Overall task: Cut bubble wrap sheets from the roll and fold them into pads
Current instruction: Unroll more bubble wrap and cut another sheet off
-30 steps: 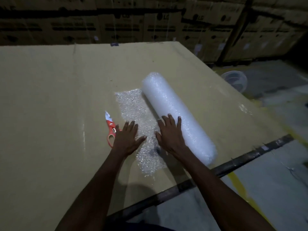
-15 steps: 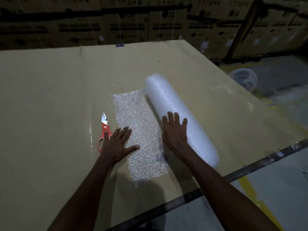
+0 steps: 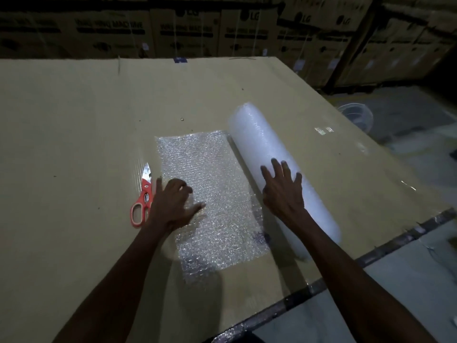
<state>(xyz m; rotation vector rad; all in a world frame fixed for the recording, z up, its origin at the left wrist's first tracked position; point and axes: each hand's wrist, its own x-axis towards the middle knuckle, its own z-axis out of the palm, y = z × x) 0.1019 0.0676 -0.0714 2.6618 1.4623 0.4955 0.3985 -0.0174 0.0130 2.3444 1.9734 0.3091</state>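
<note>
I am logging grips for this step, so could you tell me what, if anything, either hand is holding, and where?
Nothing is gripped. The left hand presses flat on the unrolled sheet near its left edge; the right hand rests open-fingered on the roll.

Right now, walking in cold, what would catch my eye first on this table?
The fat white bubble wrap roll lying right of centre on the tan cardboard-covered table, the right hand flat on it. Beside it glitters an unrolled clear bubble sheet under the left hand, with orange-handled scissors at its left edge.
</note>
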